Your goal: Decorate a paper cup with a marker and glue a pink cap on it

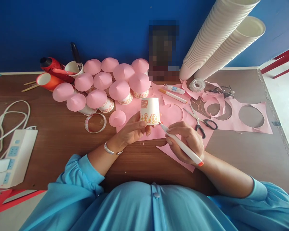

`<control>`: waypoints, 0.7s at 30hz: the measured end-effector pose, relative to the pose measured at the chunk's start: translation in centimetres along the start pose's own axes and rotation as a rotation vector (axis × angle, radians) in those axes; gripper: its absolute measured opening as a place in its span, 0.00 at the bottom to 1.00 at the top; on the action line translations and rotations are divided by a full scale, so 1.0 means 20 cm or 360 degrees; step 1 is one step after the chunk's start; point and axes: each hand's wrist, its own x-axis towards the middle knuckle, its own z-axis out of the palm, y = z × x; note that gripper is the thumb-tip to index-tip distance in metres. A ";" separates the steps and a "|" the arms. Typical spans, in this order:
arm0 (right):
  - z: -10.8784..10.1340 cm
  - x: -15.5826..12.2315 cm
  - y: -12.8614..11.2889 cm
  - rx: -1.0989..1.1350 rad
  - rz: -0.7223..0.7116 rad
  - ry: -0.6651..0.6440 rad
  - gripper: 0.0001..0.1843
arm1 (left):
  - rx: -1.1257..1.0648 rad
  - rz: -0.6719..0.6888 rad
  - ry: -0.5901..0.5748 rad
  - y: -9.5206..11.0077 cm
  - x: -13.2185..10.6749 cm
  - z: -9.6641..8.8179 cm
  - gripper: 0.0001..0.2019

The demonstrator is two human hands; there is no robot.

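In my left hand (133, 131) is a white paper cup (153, 109), held upside down above the table. A red lattice window and a row of red and yellow-green flowers are drawn on its side. My right hand (188, 139) grips a white marker (180, 144) with a red end cap, its tip at the cup's lower right edge. Just left of the cup lies a pink paper cone (117, 118). Behind it stand several decorated cups topped with pink cones (119, 90). Pink paper (170, 110) spreads under and beyond the hands.
Black-handled scissors (199, 121), an orange-capped marker (173, 95), a glue bottle (175, 89) and a tape roll (197, 85) lie to the right. Tall cup stacks (214, 35) lean against the wall. A cut cup ring (95, 123) and a power strip (20, 157) are left.
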 end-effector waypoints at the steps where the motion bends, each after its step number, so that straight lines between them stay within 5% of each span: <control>1: 0.00 0.00 0.00 -0.0002 0.0002 -0.0006 0.15 | 0.0009 -0.0007 0.0003 0.00 0.00 0.00 0.26; 7: 0.00 -0.01 0.00 -0.0010 -0.0011 0.0003 0.15 | 0.0092 -0.0087 0.0089 -0.01 0.00 0.00 0.23; 21: 0.01 -0.01 0.00 -0.0029 -0.0013 0.0024 0.15 | 0.0205 0.0111 -0.0017 -0.03 0.00 0.01 0.21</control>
